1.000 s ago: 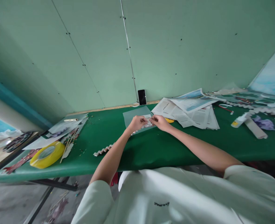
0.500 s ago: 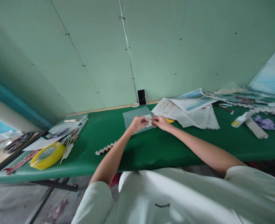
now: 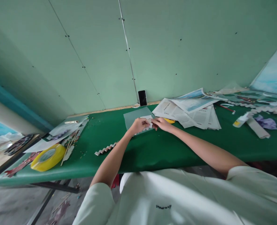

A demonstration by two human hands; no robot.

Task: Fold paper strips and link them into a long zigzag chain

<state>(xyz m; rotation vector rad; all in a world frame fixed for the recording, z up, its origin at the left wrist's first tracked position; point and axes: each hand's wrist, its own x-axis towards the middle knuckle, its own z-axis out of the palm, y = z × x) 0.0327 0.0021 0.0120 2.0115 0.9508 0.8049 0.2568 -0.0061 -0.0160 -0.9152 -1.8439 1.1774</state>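
Note:
Close together over a translucent sheet (image 3: 132,117), my left hand (image 3: 139,125) and my right hand (image 3: 161,123) pinch a small piece of folded paper (image 3: 150,125) between them. The fingers of both are closed on it, and its exact folds are too small to make out. Behind the fingers a small white printed paper (image 3: 147,117) lies on the sheet. A yellow tool handle (image 3: 170,121) shows just beyond my right hand. Left of my left forearm rests a zigzag strip of folded paper (image 3: 105,149), partly hidden by the arm.
Newspaper sheets (image 3: 190,114) spread at the back right, and a phone (image 3: 142,97) leans on the wall. At right are a glue bottle (image 3: 241,120) and a crumpled purple piece (image 3: 267,122). A yellow tape roll (image 3: 48,157) and thin sticks (image 3: 69,147) lie at left on the green table (image 3: 157,153).
My fingers have shifted slightly around the folded paper, with the left hand a little lower. More of the printed paper shows behind them. The view has moved very slightly.

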